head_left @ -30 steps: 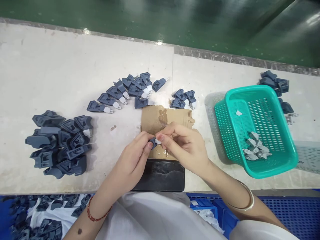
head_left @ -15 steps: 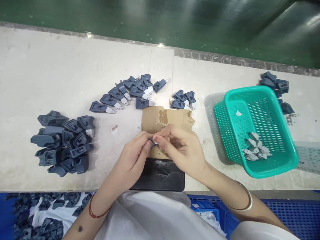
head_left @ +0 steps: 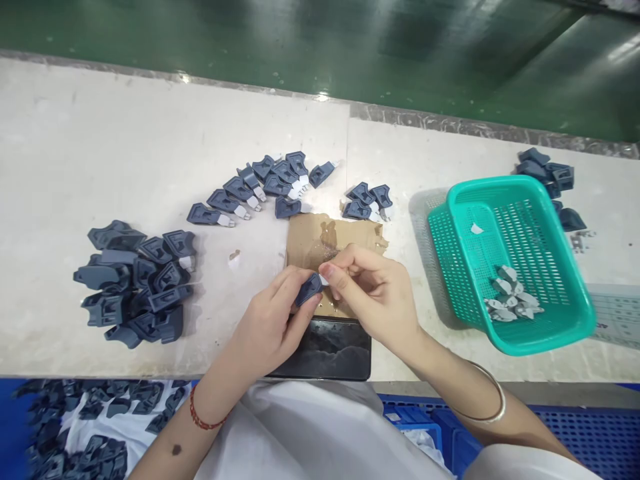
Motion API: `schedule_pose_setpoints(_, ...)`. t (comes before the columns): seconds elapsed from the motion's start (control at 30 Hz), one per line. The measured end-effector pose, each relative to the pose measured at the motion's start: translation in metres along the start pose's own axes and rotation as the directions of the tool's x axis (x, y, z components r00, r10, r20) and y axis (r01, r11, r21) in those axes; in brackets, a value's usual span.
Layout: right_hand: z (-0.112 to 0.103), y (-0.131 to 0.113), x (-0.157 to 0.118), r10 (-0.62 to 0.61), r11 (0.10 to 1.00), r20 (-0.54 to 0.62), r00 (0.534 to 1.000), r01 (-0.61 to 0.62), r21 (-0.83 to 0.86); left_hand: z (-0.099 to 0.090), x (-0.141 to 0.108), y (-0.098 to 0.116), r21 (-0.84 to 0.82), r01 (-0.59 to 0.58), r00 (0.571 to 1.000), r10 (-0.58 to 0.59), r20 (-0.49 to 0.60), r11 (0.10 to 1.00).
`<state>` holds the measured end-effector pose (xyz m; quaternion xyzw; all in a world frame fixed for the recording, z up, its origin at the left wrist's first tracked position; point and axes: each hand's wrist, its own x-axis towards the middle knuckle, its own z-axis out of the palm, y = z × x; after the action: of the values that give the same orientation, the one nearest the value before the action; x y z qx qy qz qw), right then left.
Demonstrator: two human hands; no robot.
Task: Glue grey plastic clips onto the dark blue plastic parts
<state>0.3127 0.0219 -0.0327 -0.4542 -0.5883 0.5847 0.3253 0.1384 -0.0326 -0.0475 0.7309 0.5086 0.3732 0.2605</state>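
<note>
A dark blue-grey plastic part [head_left: 309, 289] is pinched between the thumb and fingers of my left hand [head_left: 273, 320], above the lower left of a brown cardboard piece [head_left: 305, 237]. My right hand [head_left: 377, 293] pinches a small white piece [head_left: 324, 281] at the right end of that part. Beyond the cardboard lie dark parts with white ends, one group [head_left: 240, 190] to the left and a smaller group [head_left: 367, 200] to the right. A larger pile of dark parts [head_left: 135, 283] sits left of my left hand.
Right of my hands stands a green basket [head_left: 570, 287] holding small white pieces [head_left: 510, 297]. Behind it are more dark parts [head_left: 545, 170]. A black phone-like slab [head_left: 330, 353] lies at the table's front edge. Below are blue crates [head_left: 590, 433] and many dark parts [head_left: 105, 453].
The dark part between my hands now shows more of its body, and both hands have shifted slightly right. The view has also shifted a little.
</note>
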Motion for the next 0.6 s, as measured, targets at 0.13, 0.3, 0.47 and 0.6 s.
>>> schedule_pose_setpoints(0.13, 0.000, 0.002, 0.001, 0.010, 1.000, 0.002, 1.000, -0.010, -0.005, -0.003, 0.002, 0.003, 0.030, 0.014, 1.000, -0.015, 0.024, 0.999)
schedule_pose_setpoints(0.3, -0.008, -0.003, 0.001, 0.007, 0.999, -0.019, 1.000, -0.006, 0.048, -0.025, 0.008, 0.001, 0.290, 0.044, 0.999, -0.039, -0.024, 0.956)
schedule_pose_setpoints(0.47, -0.018, -0.005, 0.003, -0.051, 0.997, -0.130, 0.990, 0.059, 0.058, -0.051, 0.039, -0.019, 0.590, 0.165, 0.986, -0.120, -0.115, 0.790)
schedule_pose_setpoints(0.6, -0.021, -0.002, 0.006, -0.074, 0.997, -0.112, 0.991, 0.077, 0.024, -0.062, 0.067, -0.032, 0.647, 0.260, 0.963, -0.245, -0.116, 0.717)
